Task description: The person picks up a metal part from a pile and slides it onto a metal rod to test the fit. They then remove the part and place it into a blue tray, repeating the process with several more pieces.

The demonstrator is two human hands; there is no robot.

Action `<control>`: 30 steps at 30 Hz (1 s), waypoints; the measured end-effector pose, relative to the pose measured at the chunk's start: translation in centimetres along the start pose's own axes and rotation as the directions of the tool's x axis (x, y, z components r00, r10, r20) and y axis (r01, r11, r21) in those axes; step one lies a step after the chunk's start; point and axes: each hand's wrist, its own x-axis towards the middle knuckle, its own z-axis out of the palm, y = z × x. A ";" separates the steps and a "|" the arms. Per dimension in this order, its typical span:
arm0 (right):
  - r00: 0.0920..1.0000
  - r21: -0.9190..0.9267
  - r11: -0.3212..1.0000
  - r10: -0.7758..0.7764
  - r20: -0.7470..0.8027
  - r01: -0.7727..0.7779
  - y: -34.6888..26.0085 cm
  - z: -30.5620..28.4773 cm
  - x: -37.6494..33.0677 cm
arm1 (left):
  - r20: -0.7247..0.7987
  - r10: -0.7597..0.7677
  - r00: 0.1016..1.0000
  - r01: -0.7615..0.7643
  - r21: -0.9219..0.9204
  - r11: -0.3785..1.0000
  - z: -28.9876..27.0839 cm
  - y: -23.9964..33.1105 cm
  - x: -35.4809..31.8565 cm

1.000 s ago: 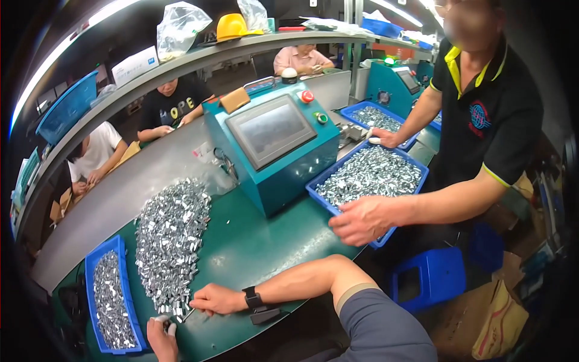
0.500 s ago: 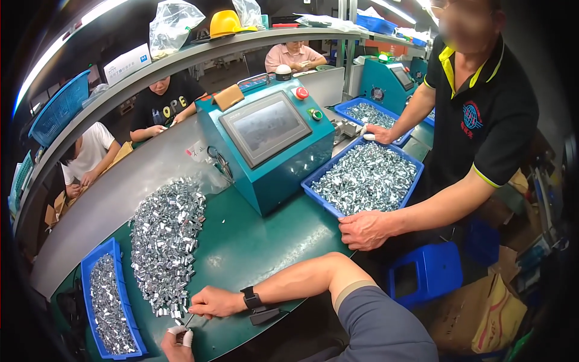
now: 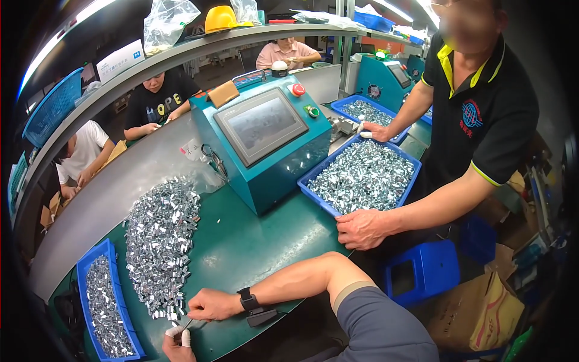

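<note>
At the near edge of the green table, my left hand is closed, with white coverings on its fingertips; what it pinches is too small to make out. Just above and to its right, my right hand grips a thin metal rod that slants down to the left fingers. The black wristband is on my right wrist. Beyond both hands spreads a long pile of small shiny metal pieces. A blue tray of similar pieces lies left of the pile.
A co-worker's hands hold a full blue tray at the table's right edge. The teal machine with a screen stands mid-table. A black object lies by my wrist. Overhead runs a shelf; a blue stool stands at lower right.
The whole view has shifted slightly. My hands keep nearly the same pose around the rod. Across the table, the person in the black printed shirt has shifted head and arms.
</note>
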 end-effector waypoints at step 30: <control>0.997 -0.167 0.985 -0.056 -0.046 0.048 -1.0 2.2 -2.5 | 0.091 -0.060 0.994 0.081 -0.245 0.966 0.5 1.2 -0.9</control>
